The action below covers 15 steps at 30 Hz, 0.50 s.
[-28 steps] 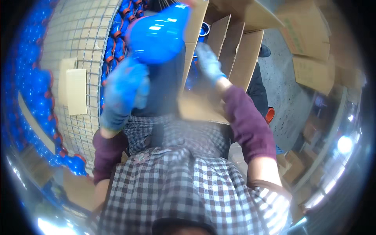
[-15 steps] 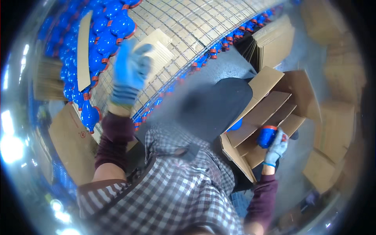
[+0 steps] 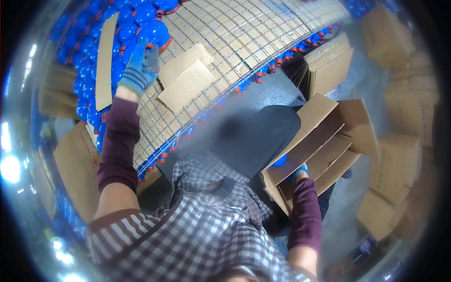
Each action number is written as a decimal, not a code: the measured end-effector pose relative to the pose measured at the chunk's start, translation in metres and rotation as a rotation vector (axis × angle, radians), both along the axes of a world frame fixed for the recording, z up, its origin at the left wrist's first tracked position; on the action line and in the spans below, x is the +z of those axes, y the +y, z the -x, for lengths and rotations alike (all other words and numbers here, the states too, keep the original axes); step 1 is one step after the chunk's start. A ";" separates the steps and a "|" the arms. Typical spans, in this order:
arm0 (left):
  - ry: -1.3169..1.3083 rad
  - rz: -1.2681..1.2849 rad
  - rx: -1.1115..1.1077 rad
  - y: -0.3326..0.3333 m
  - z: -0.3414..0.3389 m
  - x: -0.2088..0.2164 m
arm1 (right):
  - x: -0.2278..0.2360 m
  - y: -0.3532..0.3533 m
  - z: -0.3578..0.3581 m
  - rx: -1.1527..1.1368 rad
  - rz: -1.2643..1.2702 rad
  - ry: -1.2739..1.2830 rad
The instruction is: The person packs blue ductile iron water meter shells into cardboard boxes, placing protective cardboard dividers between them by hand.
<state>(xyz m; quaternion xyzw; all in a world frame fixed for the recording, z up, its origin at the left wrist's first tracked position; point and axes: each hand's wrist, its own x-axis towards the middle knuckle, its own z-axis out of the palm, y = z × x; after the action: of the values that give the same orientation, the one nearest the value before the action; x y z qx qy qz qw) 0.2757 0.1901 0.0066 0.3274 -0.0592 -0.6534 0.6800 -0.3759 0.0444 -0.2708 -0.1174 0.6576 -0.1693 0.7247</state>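
Observation:
My left hand point(image 3: 141, 70), in a blue-grey glove, reaches to the edge of a pile of shiny blue bulb-shaped pieces with red rims. Its fingers close round the red neck of one blue bulb-shaped piece point(image 3: 154, 32). Low on the right stands an open cardboard box point(image 3: 324, 109) with cardboard dividers point(image 3: 324, 155) inside. My right hand point(image 3: 302, 170) is down in one of its compartments, only the glove's wrist end showing. The fingers, and anything in them, are hidden. Another blue piece point(image 3: 279, 161) sits in the compartment beside it.
The wire-mesh table point(image 3: 235, 28) is lined with cardboard and carries loose cardboard sheets point(image 3: 187, 86). A long cardboard strip point(image 3: 106, 66) lies over the blue pile. Flat cardboard point(image 3: 331, 63) stands stacked beyond the box. Closed cartons point(image 3: 394, 160) line the right side.
My left hand has gone forward and left to the bulb-shaped pieces. My right hand has lowered into the box; the blue, red-rimmed piece it held is out of sight.

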 end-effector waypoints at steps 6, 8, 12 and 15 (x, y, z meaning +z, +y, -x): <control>-0.820 -0.238 0.216 0.025 0.151 0.061 | 0.159 -0.017 -0.095 0.214 1.148 0.818; -0.621 -0.065 0.348 0.019 0.208 0.068 | 0.243 -0.018 -0.146 0.267 1.217 0.476; -1.684 0.100 0.130 0.006 0.251 0.067 | 0.327 0.023 -0.196 0.029 0.577 -0.836; -2.133 0.149 0.155 -0.007 0.242 0.056 | 0.286 0.034 -0.161 0.447 1.496 0.457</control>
<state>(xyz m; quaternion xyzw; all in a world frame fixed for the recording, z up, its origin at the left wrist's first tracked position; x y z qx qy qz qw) 0.0334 0.1827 0.0626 0.6898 -0.6415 0.0200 0.3352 -0.2153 0.0788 0.0156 -0.7305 0.4632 -0.3871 0.3193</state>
